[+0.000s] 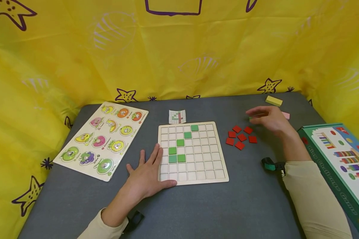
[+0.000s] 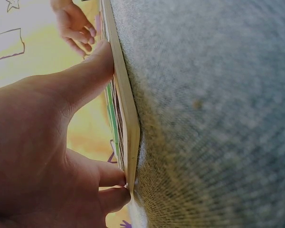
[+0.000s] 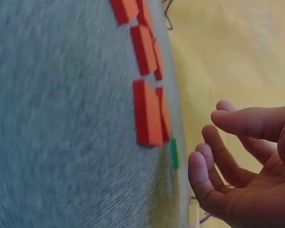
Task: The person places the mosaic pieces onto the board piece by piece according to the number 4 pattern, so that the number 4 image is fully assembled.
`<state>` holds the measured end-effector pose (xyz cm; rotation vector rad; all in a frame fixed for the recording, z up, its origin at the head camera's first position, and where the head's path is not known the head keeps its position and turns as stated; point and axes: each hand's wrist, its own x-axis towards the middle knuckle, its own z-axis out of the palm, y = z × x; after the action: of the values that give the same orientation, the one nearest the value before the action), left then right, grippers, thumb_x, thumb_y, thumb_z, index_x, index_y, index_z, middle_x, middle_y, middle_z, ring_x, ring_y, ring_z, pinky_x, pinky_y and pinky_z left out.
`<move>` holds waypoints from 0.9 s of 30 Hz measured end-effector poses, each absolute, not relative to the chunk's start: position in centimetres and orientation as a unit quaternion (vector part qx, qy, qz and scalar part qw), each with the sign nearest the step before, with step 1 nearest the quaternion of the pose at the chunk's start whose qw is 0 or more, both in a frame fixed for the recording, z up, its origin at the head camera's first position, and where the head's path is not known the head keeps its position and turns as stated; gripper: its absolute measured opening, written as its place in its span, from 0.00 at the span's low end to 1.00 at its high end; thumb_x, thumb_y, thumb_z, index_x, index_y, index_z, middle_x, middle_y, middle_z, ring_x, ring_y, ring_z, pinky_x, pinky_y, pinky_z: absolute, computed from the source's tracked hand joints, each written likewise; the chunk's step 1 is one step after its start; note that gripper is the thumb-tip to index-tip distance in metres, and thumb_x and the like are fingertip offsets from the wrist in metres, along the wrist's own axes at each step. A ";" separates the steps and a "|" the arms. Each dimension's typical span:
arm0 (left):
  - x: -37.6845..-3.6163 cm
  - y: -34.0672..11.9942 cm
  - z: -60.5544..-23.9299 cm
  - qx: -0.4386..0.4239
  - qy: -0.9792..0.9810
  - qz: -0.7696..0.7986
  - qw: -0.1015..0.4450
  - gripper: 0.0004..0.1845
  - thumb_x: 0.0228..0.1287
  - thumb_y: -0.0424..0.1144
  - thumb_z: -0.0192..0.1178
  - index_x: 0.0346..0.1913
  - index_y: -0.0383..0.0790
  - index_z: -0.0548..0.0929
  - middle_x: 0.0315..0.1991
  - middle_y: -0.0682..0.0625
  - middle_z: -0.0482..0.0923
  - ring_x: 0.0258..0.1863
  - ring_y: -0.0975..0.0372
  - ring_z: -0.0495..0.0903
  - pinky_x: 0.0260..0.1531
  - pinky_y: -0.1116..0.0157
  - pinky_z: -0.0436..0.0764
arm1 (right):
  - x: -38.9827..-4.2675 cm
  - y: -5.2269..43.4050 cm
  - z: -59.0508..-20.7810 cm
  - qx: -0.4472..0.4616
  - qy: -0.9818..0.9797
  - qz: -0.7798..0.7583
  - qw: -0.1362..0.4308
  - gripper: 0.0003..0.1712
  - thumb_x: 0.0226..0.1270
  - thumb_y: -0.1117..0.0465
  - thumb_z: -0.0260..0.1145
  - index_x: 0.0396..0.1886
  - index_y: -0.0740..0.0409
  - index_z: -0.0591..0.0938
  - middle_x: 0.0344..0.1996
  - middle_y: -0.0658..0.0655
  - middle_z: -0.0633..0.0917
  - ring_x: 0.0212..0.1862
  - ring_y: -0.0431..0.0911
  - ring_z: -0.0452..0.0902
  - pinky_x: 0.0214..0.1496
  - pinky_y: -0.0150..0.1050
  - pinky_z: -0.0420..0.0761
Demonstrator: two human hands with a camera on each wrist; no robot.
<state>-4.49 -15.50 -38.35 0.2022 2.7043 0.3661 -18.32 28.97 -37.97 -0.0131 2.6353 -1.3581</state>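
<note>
A pale wooden grid board (image 1: 197, 171) lies flat on the table, with several green tiles (image 1: 180, 142) set in its squares in a stepped line. My left hand (image 1: 146, 177) rests on the board's left edge, fingers spread and thumb at the near edge; the left wrist view shows the thumb (image 2: 97, 64) touching the rim. My right hand (image 1: 267, 118) hovers past the loose red tiles (image 1: 242, 137), its fingers loosely bent and nothing between them. Just by its fingertips a green tile (image 3: 175, 154) lies on the table, mostly hidden in the head view.
A small pattern card (image 1: 177, 117) lies behind the board. To the left is a fruit puzzle board (image 1: 89, 136). Yellow (image 1: 274, 101) and pink pieces (image 1: 286, 115) lie at the back right, partly behind the right hand. A green game box (image 1: 341, 166) stands at the right edge.
</note>
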 end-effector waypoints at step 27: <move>-4.4 -15.5 -38.4 0.074 0.970 0.129 0.193 0.65 0.54 0.76 0.67 0.86 0.47 0.49 0.87 0.52 0.37 0.82 0.32 0.41 0.58 0.14 0.47 | -19.4 29.8 -39.4 -0.013 0.937 -0.341 0.074 0.21 0.70 0.65 0.69 0.61 0.66 0.83 0.55 0.73 0.83 0.52 0.59 0.76 0.43 0.35 0.74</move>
<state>-4.42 -15.54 -38.37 0.2080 2.7215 0.3629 -19.43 29.78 -39.44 -0.0401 2.8124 -1.0222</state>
